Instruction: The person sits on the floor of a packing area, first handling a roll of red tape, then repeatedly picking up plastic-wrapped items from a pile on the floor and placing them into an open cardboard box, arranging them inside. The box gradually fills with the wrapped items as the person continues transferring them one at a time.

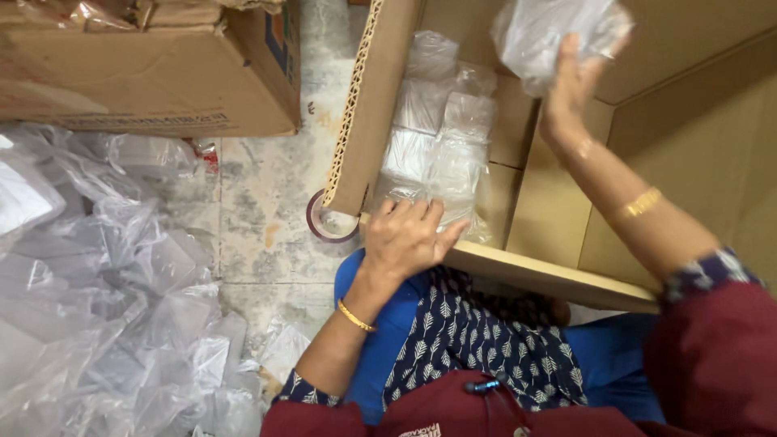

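An open cardboard box (558, 279) stands in front of me, its near rim over my lap. Inside, along the left wall, lie several clear plastic packets (441, 137) stacked in rows. My left hand (407, 235) rests on the near rim, fingers spread and touching the nearest packets. My right hand (571, 85) is raised deep inside the box, gripping a clear plastic packet (550, 32) above the bare cardboard bottom.
A heap of crumpled clear plastic bags (105, 307) covers the floor at left. Another cardboard box (162, 81) stands at the top left. A roll of tape (328, 222) lies on the stained floor beside the box flap (368, 97).
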